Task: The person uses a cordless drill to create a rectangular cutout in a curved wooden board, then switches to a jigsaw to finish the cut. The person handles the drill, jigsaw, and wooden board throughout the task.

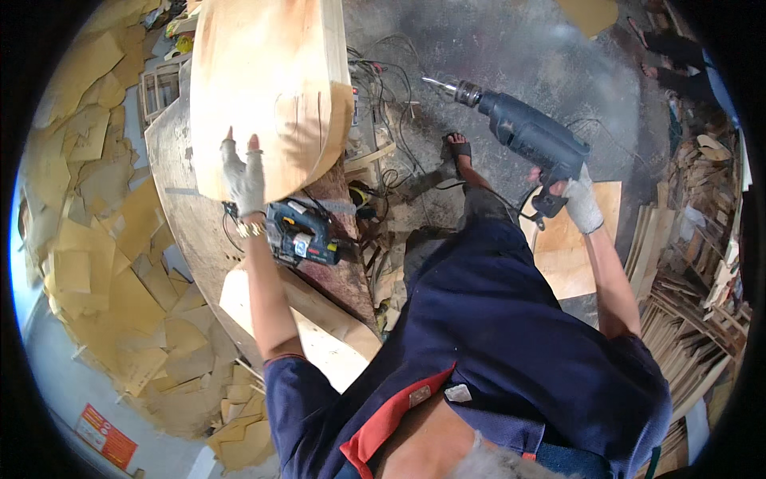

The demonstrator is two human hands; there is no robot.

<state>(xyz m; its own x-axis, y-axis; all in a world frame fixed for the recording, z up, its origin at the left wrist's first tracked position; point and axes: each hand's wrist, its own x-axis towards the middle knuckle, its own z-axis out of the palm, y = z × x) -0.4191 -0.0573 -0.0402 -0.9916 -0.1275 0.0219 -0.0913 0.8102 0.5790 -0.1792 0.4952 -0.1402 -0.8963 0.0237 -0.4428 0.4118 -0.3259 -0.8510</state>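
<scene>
Left hand [244, 177], gloved: lies palm-down, two bare fingertips [254, 143] pointing ahead. Right hand [582, 201], gloved: curled, gripping. Both forearms [270, 295]: reach forward.

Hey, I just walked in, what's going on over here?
A person in work gloves is holding a big dark power drill by its handle in the right hand, its bit pointing toward a thick, round-ended wooden slab but not touching it. The left hand lies on the near end of that slab, fingers spread. A jigsaw sits beside the left wrist on the workbench, with nobody gripping it.
</scene>
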